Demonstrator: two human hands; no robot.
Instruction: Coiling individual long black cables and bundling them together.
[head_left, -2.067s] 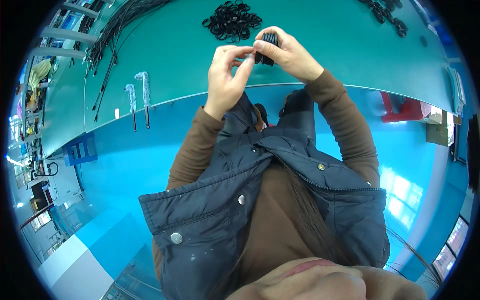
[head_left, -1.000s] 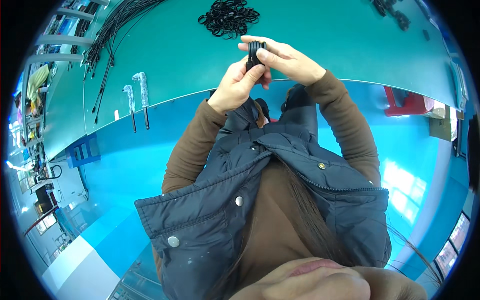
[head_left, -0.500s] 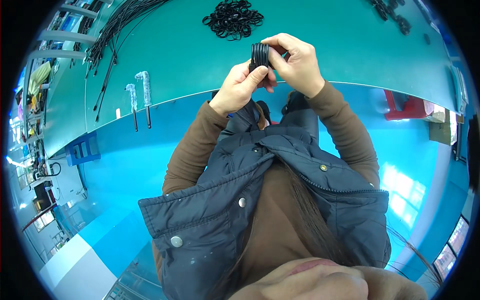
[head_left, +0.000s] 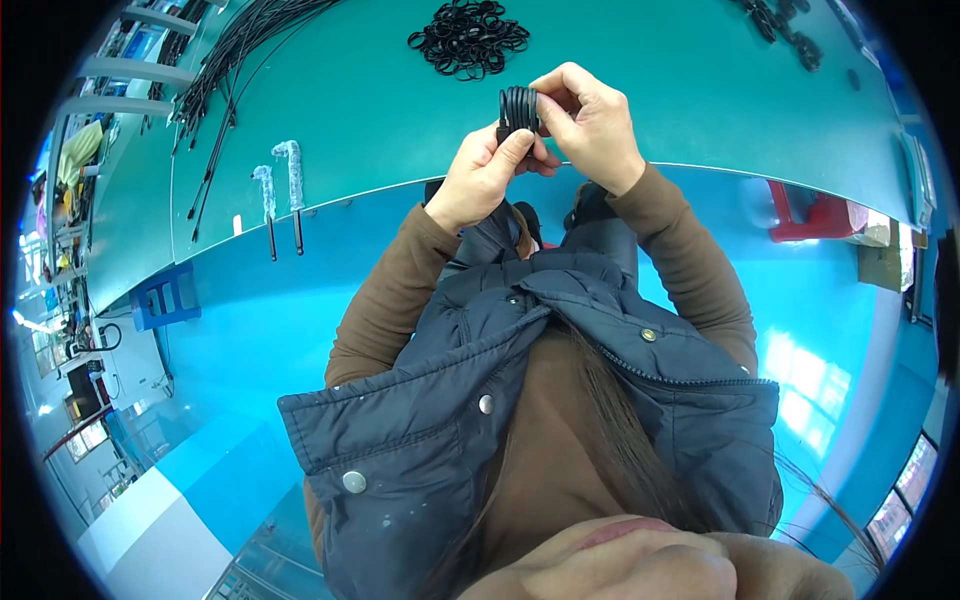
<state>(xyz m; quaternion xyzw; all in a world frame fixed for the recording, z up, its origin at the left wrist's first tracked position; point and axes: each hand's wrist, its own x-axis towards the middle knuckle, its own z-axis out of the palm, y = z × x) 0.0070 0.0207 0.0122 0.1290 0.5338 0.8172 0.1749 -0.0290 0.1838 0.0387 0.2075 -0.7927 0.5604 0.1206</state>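
Observation:
A coiled black cable point(head_left: 517, 108) is held up just over the front edge of the green table, its loops side by side in a tight bundle. My left hand point(head_left: 485, 172) is closed round the lower part of the coil, thumb across its front. From the right, my right hand point(head_left: 592, 118) pinches the coil's right side between thumb and forefinger. The right hand's other fingers are partly hidden behind it. Beyond the hands lies a heap of small black rings point(head_left: 468, 40).
Loose black cables point(head_left: 235, 60) spread over the table's far left. Two rods with plastic-wrapped hooked ends point(head_left: 290, 178) stick out past the front edge point(head_left: 380, 187). Black coils point(head_left: 790, 35) lie at far right. A red stool point(head_left: 805, 212) and a blue stool point(head_left: 167, 298) stand on the floor.
The coil and both hands have shifted very slightly. The grip of both hands on the cable looks the same.

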